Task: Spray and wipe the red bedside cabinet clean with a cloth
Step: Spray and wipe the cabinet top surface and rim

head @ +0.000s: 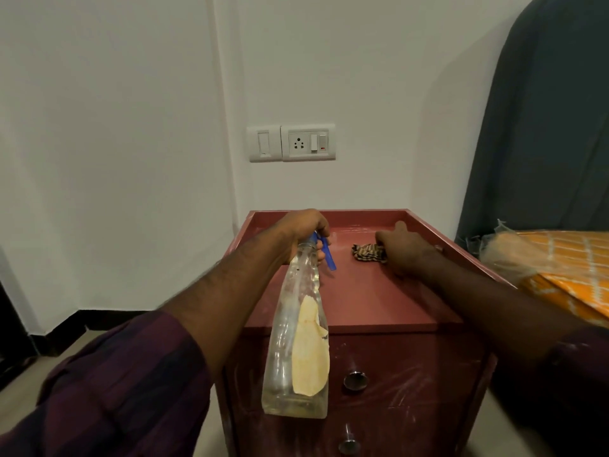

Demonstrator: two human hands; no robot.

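Observation:
The red bedside cabinet (pixel 369 301) stands against the white wall, its top ringed by a raised rim. My left hand (pixel 304 230) grips the neck of a clear spray bottle (pixel 298 341) with a blue trigger, nozzle aimed at the back of the top, the bottle's base tilted toward me. A torn yellowish label clings to the bottle. My right hand (pixel 407 250) holds a striped brown cloth (pixel 367 253) against the cabinet top, toward the right rear. Part of the cloth is hidden under the hand.
Two drawers with round metal knobs (pixel 355 380) face me. A wall socket panel (pixel 291 142) sits above the cabinet. A bed with an orange patterned cover (pixel 570 275) and a grey headboard (pixel 547 127) abuts the cabinet's right side. Floor lies to the left.

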